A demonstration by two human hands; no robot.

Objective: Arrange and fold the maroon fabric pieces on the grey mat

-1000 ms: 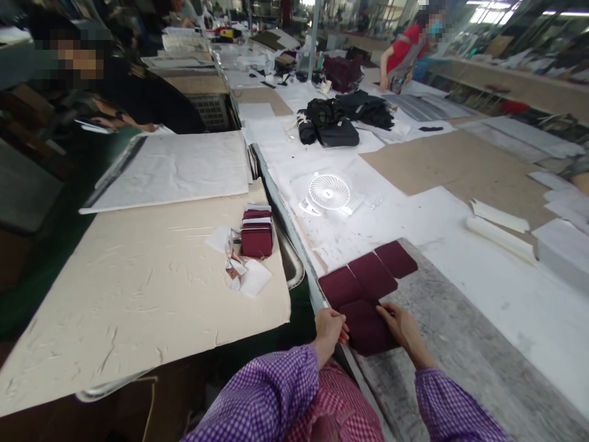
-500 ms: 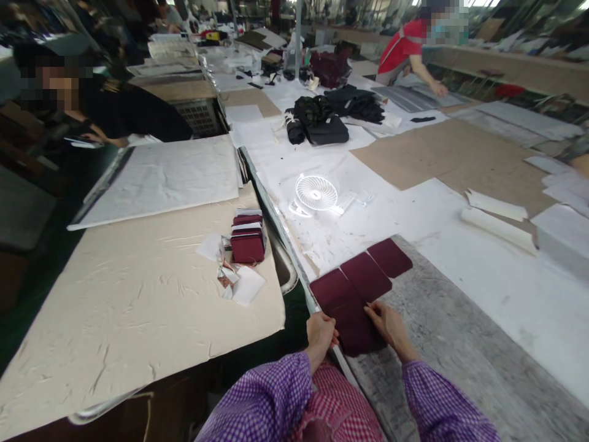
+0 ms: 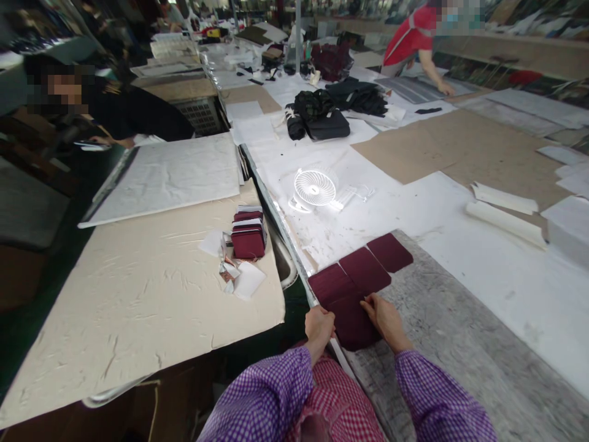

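Both my hands grip one maroon fabric piece (image 3: 353, 322) near the table's edge. My left hand (image 3: 319, 326) pinches its left corner, and my right hand (image 3: 383, 318) holds its upper right corner between thumb and fingers. Under and beyond it, more maroon pieces (image 3: 365, 269) lie in a slanting row on a grey mottled cloth (image 3: 442, 307). The held piece overlaps the nearest of these. To the left, a stack of maroon and pale pieces (image 3: 248, 236) stands on a cream-covered table, with white paper scraps (image 3: 248, 280) beside it.
A white fan (image 3: 315, 188) lies on the white tabletop ahead. Dark folded garments (image 3: 322, 116) sit farther back, and brown paper (image 3: 442, 147) spreads to the right. A gap separates the cream-covered table (image 3: 138, 294) from mine. One person in red (image 3: 411, 43) works across; another in dark clothes bends at left.
My right hand has shifted slightly up and left with the piece's corner. My left hand has barely moved. The view has shifted a little.
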